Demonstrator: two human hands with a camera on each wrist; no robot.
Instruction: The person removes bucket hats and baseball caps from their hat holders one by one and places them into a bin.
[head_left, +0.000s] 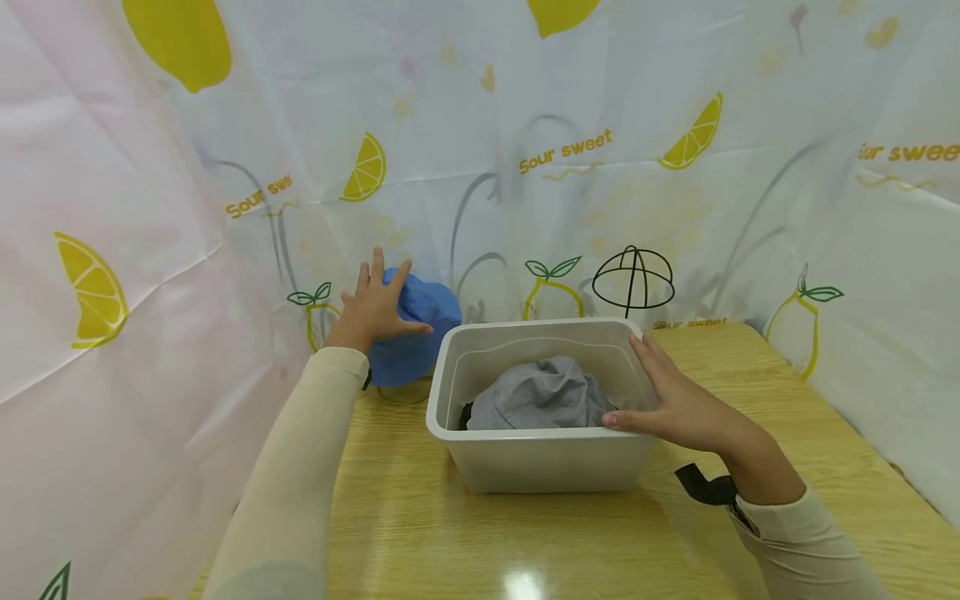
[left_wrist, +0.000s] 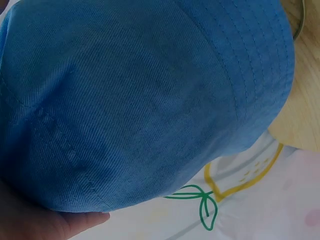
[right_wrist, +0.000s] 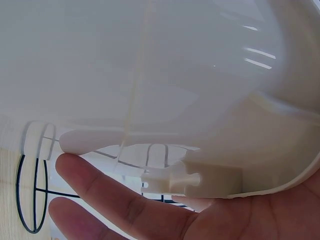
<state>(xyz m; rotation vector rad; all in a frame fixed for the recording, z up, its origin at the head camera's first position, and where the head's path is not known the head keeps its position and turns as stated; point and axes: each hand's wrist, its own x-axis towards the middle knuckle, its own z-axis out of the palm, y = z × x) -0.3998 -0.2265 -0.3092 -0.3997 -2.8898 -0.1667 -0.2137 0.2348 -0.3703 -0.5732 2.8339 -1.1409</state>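
Observation:
A blue cap sits on a wire stand at the back left, its brim facing down toward the table. My left hand is at the cap's left side with its fingers spread; one digit lies along the cap's edge in the left wrist view. A white plastic bin stands right of the cap. Inside it lies a crumpled grey cap, with something dark partly hidden beneath. My right hand holds the bin's right front corner, thumb over the front rim and fingers along the right side.
Behind the bin stands a black wire cap stand. The blue cap's stand shows a round wire base. A wooden table carries everything, and a lemon-printed sheet hangs around its back and sides.

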